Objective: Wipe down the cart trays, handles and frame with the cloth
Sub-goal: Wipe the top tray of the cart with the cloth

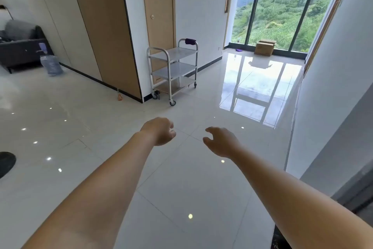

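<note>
A steel cart with three trays and two loop handles stands on castors against the wall, some way ahead of me. A dark purple cloth hangs over its far handle. My left hand and my right hand are stretched out in front of me above the floor tiles, well short of the cart. Both hang with loosely curled fingers and hold nothing.
Glossy white floor tiles stretch between me and the cart. A cardboard box sits by the tall window. A dark sofa and a water bottle stand at the left. A white wall rises close on the right.
</note>
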Demonstrator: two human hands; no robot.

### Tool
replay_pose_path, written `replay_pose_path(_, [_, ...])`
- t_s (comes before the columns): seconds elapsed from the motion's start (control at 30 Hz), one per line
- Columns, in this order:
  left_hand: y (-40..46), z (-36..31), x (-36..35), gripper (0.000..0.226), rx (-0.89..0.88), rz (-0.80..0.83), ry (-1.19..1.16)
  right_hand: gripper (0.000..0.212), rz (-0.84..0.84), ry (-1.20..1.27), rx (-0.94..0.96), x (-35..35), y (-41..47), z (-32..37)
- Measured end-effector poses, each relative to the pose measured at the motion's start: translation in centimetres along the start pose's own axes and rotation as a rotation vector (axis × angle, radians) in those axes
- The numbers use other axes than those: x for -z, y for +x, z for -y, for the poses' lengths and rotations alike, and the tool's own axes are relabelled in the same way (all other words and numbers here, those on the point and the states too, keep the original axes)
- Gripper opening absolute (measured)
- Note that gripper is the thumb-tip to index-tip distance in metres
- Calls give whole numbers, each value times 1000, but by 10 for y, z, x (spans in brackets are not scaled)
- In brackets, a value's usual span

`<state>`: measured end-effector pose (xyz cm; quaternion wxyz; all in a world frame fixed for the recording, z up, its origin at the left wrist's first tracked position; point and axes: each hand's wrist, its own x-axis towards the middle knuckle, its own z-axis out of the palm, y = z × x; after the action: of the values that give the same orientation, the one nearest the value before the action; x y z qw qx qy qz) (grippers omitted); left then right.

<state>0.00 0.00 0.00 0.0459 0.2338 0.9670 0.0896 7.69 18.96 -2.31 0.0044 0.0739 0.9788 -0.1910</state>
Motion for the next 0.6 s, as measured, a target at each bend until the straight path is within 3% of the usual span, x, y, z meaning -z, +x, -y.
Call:
replay_pose_path(0.27, [72, 6, -7, 42, -18, 25, 25, 50, 10, -20, 2, -8, 70, -16])
replay_pose_path(0.6, [227, 49, 6, 41, -50, 67, 52, 49, 30, -35, -54, -9, 224, -22])
